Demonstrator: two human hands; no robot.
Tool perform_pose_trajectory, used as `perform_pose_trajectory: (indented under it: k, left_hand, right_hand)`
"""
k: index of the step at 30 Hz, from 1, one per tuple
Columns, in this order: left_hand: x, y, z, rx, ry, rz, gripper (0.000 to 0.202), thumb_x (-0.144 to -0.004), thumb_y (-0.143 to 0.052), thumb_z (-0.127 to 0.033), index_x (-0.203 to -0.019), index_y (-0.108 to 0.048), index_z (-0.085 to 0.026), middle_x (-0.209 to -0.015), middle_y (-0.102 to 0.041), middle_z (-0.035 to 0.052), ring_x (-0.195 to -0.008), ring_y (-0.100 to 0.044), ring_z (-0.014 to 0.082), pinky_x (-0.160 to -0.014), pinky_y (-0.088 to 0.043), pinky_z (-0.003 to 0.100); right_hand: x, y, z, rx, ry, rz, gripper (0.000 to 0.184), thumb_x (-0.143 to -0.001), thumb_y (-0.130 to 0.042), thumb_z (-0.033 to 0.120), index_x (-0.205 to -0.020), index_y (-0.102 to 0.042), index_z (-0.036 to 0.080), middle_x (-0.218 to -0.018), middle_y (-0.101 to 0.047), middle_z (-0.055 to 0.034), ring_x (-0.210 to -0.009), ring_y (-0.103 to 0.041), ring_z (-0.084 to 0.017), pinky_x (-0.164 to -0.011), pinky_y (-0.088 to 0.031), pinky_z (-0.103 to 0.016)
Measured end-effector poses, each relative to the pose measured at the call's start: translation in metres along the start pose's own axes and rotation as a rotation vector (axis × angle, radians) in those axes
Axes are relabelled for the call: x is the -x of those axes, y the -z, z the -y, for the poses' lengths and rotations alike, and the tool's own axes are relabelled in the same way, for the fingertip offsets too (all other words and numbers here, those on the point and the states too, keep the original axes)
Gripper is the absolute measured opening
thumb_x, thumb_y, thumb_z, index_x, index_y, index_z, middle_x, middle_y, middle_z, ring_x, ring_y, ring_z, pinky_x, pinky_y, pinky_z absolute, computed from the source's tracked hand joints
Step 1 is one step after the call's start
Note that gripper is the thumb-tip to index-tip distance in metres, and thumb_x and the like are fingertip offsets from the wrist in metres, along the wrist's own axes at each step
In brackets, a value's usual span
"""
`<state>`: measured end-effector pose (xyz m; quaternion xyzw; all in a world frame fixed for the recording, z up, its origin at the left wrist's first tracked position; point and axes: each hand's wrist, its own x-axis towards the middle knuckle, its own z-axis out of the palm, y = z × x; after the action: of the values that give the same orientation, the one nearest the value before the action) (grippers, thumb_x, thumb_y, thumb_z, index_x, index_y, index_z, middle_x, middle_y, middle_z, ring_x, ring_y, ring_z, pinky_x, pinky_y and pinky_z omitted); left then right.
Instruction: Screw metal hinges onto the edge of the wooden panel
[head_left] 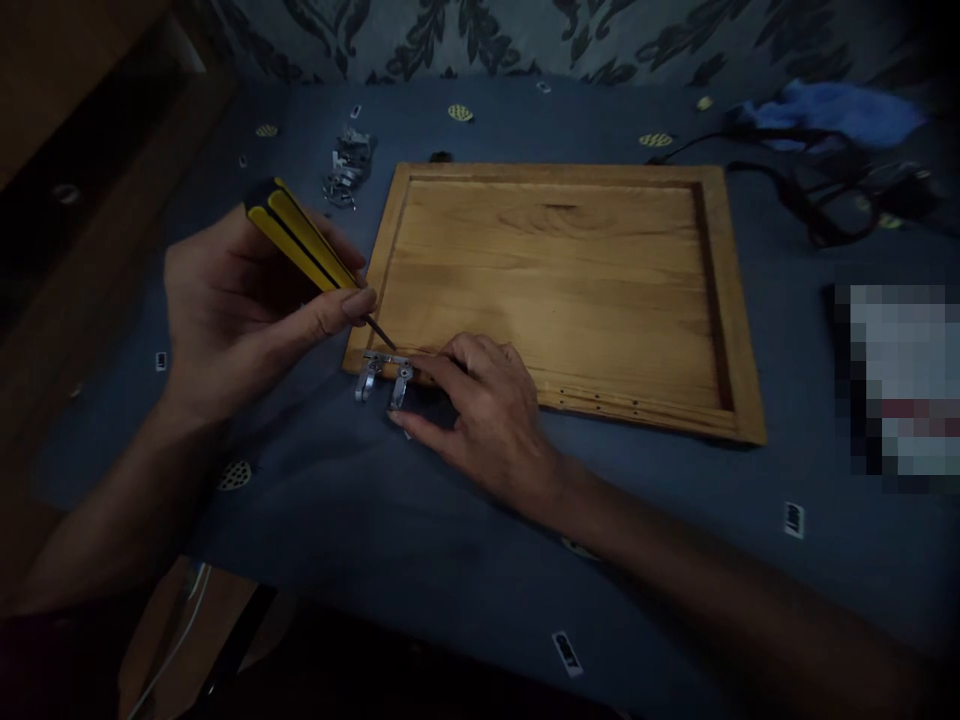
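In my left hand [232, 310], closed around it, is a yellow-and-black screwdriver [304, 240], tilted down to the right. Its tip reaches the metal hinges [403, 375] at the near left edge of a framed wooden panel [555, 270]. My right hand [487, 415] rests over the panel's near edge, with index finger and thumb pinching the right-hand part of the hinges. Two silver arms stick out from the edge there. Whether the tip sits in a screw is too small to tell. Several small holes dot the near edge farther right.
A heap of metal hinges [349, 165] lies behind the panel's left corner. To the right are dark-framed glasses [825, 215], a blue crumpled cloth [836, 115] and a pixelated object [904, 375]. A patterned blue cloth [675, 540] covers the surface; a white cable [176, 640] hangs below its front edge.
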<state>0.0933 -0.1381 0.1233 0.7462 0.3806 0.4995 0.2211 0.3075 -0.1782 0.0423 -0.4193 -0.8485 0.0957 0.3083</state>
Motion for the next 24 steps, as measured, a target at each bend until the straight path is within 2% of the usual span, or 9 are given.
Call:
perform_pose_trajectory:
  k: [5,9,17,21,24]
  left_hand:
    - [0.001,-0.003,0.000,-0.054,-0.028,0.056,0.025,-0.082,-0.092,-0.035,-0.100,-0.078,-0.026,-0.089,-0.073,-0.0084,-0.077,-0.075,0.0095,-0.066,-0.065,0.022]
    - [0.002,-0.004,0.000,-0.079,-0.036,0.060,0.023,-0.083,-0.090,-0.033,-0.099,-0.077,-0.023,-0.084,-0.072,-0.0090,-0.075,-0.073,0.0067,-0.066,-0.062,0.019]
    - [0.001,-0.002,0.002,-0.060,-0.031,0.038,0.022,-0.082,-0.091,-0.026,-0.099,-0.077,-0.022,-0.085,-0.074,-0.0069,-0.074,-0.074,0.0088,-0.066,-0.064,0.021]
    - [0.000,0.000,0.008,-0.033,-0.043,0.029,0.022,-0.082,-0.092,-0.023,-0.100,-0.078,-0.024,-0.087,-0.075,-0.0051,-0.072,-0.075,0.0117,-0.063,-0.065,0.024]
    - [0.000,0.000,0.013,0.008,-0.041,0.012,0.022,-0.084,-0.090,-0.027,-0.101,-0.077,-0.022,-0.086,-0.072,-0.0051,-0.073,-0.075,0.0113,-0.064,-0.064,0.025]
  right_hand:
    - [0.000,-0.001,0.000,-0.009,-0.006,-0.003,0.041,-0.099,-0.071,0.048,-0.124,-0.074,0.016,-0.099,-0.067,-0.0085,-0.092,-0.059,-0.026,-0.079,-0.044,-0.038]
    - [0.000,0.000,0.000,-0.023,0.006,-0.004,0.042,-0.099,-0.072,0.047,-0.125,-0.073,0.015,-0.099,-0.067,-0.0091,-0.093,-0.059,-0.027,-0.080,-0.044,-0.039]
    - [0.000,0.001,-0.001,-0.035,0.000,-0.011,0.050,-0.096,-0.075,0.053,-0.126,-0.072,0.013,-0.100,-0.068,-0.0095,-0.092,-0.061,-0.026,-0.082,-0.048,-0.039]
    - [0.001,-0.001,-0.002,-0.027,0.009,-0.041,0.058,-0.098,-0.068,0.060,-0.127,-0.071,0.010,-0.102,-0.069,-0.0116,-0.096,-0.063,-0.028,-0.085,-0.051,-0.042]
    - [0.001,-0.001,-0.001,-0.066,-0.010,-0.083,0.057,-0.101,-0.062,0.057,-0.131,-0.068,0.008,-0.103,-0.070,-0.0129,-0.097,-0.065,-0.029,-0.085,-0.053,-0.044]
